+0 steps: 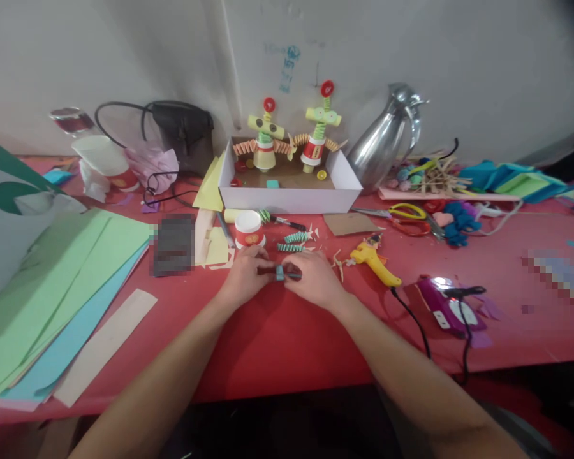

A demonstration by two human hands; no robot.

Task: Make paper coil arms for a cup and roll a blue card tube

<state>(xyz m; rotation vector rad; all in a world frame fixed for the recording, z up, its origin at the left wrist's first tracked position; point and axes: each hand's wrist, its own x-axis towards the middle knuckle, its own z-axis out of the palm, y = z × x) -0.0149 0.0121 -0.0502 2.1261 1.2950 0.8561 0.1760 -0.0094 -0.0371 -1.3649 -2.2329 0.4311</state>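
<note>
Between my hands, just above the red tabletop, is a small piece of teal folded paper (280,273). The fingers of my left hand (245,274) pinch its left side. My right hand (316,278) grips its right side, where a thin dark strip shows between the fingers, partly hidden. Right behind my hands stands a red and white paper cup (249,228). Two green and white accordion-folded paper strips (291,247) lie beside the cup, close to my right fingers. A yellow glue gun (374,262) rests to the right of my right hand.
A white box (287,199) at the back holds two paper-cup figures with folded arms. Coloured paper sheets (76,274) cover the left. Scissors (406,213), a steel jug (380,143) and a purple power device (447,306) with black cables occupy the right.
</note>
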